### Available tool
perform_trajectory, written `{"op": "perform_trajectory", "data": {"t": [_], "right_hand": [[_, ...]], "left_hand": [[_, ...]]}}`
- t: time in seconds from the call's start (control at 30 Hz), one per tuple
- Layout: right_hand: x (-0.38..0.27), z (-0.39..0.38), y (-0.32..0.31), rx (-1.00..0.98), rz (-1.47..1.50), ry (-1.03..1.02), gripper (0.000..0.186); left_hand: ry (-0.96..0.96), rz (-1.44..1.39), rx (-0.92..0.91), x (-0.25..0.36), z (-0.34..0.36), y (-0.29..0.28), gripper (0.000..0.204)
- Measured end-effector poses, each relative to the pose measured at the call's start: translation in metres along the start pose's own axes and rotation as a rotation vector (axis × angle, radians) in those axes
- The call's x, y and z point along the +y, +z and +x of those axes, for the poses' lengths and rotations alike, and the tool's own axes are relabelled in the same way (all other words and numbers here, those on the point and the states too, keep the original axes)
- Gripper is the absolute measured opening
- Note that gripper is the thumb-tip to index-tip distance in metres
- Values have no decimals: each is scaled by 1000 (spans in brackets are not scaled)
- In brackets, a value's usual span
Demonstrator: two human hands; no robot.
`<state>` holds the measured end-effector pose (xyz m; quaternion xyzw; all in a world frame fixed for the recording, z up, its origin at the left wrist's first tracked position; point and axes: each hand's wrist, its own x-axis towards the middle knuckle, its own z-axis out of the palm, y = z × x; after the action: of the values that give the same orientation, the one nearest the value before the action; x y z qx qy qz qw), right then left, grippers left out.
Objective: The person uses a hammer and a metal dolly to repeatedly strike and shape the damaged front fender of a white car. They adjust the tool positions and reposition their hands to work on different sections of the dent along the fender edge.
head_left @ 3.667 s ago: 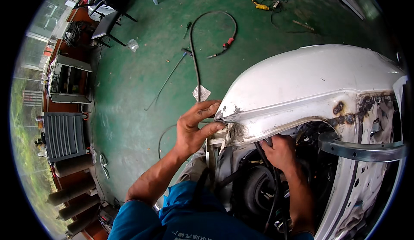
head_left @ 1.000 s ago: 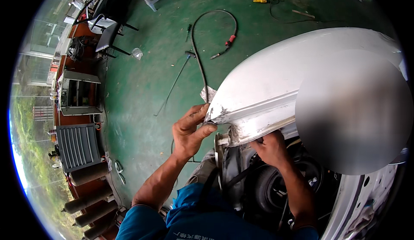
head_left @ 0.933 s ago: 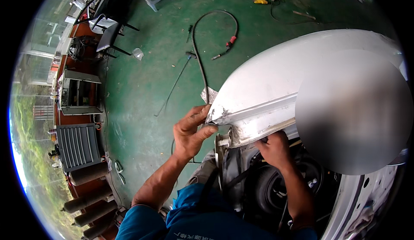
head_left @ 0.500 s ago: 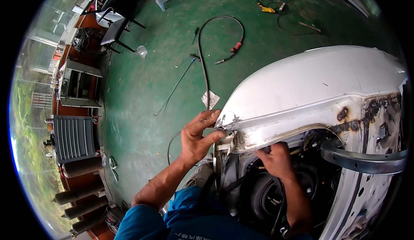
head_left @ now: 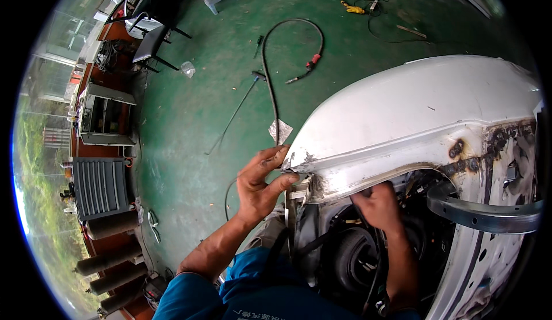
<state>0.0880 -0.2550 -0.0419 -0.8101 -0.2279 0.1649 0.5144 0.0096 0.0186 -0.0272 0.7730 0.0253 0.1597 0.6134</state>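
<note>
A white car body panel (head_left: 414, 101) with a rounded outer side curves away in front of me to the right. My left hand (head_left: 261, 185) pinches its near left corner, fingers on the outer side and thumb on the inner lip. Paint is chipped and the metal looks crumpled at that corner. Under the cut-out edge of the panel, my right hand (head_left: 378, 205) is closed, its fingers partly hidden and blurred. Something dark shows at its fingertips, but I cannot make out what. Below it, a black cable (head_left: 376, 262) hangs in front of a tyre (head_left: 348, 254) inside the car body.
A curved metal beam (head_left: 489, 212) juts in at the right, near burnt, rusty weld marks (head_left: 457, 149). On the green floor lie a welding torch hose (head_left: 265, 67) and a thin rod (head_left: 236, 110). Gas cylinders (head_left: 109, 262), a grey cabinet (head_left: 100, 188) and a chair (head_left: 150, 47) line the left.
My right hand has moved slightly to the right under the panel edge. My left hand keeps its hold on the corner, and the whole view has shifted a little.
</note>
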Motion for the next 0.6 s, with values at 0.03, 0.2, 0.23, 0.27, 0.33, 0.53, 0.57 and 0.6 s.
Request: {"op": "perform_trajectory", "data": {"t": [0.03,0.2,0.23,0.27,0.33,0.53,0.57,0.6], "right_hand": [[17,-4,-4,62,-151,113,19],[-12,-10,16,-103,-206,1,24],[-22,-7,8,-288,-44,200,28],[-12,-1,-1,-384,-151,171,29],[-1,3,1,-128,-166,-124,27],[19,-2,-5,33,-203,116,28],[14,-5,-2,-4,-225,102,29],[0,-10,7,-104,-332,-19,29]], "left_hand": [[-4,7,4,2,0,1,52],[-27,-59,50,1,-2,5,50],[-40,-46,47,2,-3,4,49],[-53,-32,44,3,-4,2,49],[-47,-14,33,5,0,3,49],[-35,-24,69,3,-2,8,50],[-32,-26,71,2,-3,7,50],[-27,-31,68,0,-3,8,51]]}}
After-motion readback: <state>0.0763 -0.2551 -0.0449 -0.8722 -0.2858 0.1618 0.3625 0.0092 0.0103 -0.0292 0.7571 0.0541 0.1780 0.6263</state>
